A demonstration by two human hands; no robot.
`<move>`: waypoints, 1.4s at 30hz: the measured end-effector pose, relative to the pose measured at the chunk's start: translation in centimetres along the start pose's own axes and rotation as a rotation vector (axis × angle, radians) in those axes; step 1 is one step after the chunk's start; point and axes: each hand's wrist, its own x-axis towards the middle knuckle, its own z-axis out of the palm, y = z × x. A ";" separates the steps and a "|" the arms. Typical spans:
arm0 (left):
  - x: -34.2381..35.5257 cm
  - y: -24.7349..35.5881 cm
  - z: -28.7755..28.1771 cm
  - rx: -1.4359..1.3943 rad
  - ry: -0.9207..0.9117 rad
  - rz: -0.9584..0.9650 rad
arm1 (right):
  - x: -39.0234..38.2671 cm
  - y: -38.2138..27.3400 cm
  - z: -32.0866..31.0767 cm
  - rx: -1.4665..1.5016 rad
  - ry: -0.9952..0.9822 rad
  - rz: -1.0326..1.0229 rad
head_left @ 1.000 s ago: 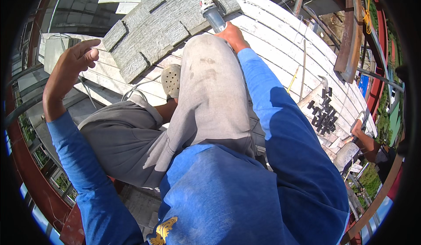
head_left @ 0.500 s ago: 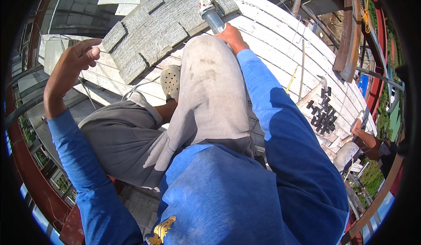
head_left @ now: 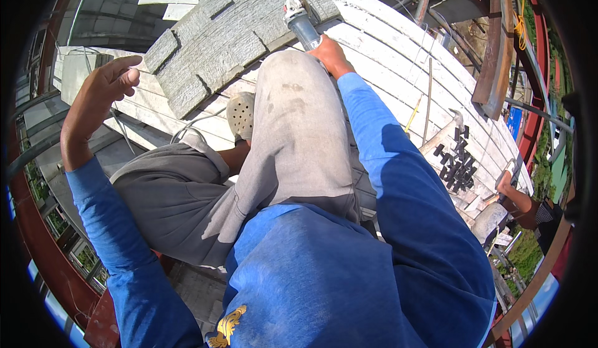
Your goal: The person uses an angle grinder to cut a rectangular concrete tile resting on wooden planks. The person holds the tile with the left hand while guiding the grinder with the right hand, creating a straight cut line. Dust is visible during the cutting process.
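My right hand point(head_left: 330, 56) grips the body of a grey-blue angle grinder point(head_left: 304, 32), just beyond my raised knee. The grinder's head and dark disc sit over the right part of a grey, wood-grained shingle panel point(head_left: 218, 46) with a stepped edge. Whether the disc touches the panel, or is turning, I cannot make out. My left hand point(head_left: 98, 99) is held up to the left of the panel, holding nothing, its index finger stretched out and the others loosely bent.
White planks point(head_left: 386, 49) form the platform. A cord point(head_left: 202, 119) runs by my clog point(head_left: 241, 116). To the right lie a hammer point(head_left: 458, 119), a pile of black pieces point(head_left: 458, 167) and another person's leg point(head_left: 520, 195). Rusty steel beams point(head_left: 495, 49) stand at the upper right.
Very little differs. My right hand and the grinder have shifted slightly down and to the right; my left hand stays raised in the same pose.
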 end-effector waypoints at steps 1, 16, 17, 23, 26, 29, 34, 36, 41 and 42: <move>0.0 0.0 0.0 0.001 0.001 0.000 | 0.0 -0.1 -0.1 0.011 -0.011 0.005; -0.1 0.2 0.0 0.024 -0.004 -0.010 | -1.2 1.8 1.0 -0.034 0.099 -0.060; -0.1 0.2 0.1 0.024 -0.002 -0.012 | -1.2 1.9 1.1 -0.032 0.099 -0.066; 0.0 0.3 0.1 0.022 -0.010 -0.016 | -0.9 2.0 1.0 -0.011 0.094 -0.099; 0.0 0.5 0.0 0.021 -0.018 -0.020 | -0.5 1.9 1.0 -0.014 0.054 -0.066; 0.0 0.3 0.0 0.018 -0.022 -0.018 | -0.6 1.4 0.7 -0.015 0.042 -0.041; -0.1 0.5 0.1 -0.006 -0.025 -0.017 | -1.4 1.4 0.9 -0.034 0.067 -0.040; -0.1 0.5 0.1 -0.009 -0.021 -0.017 | -1.4 1.9 0.9 -0.031 0.076 -0.070; -0.4 0.8 0.2 -0.009 -0.001 -0.012 | -1.5 3.7 1.6 -0.037 0.099 -0.105; -0.4 0.7 0.2 -0.004 -0.003 -0.015 | -1.6 3.9 1.7 -0.041 0.107 -0.109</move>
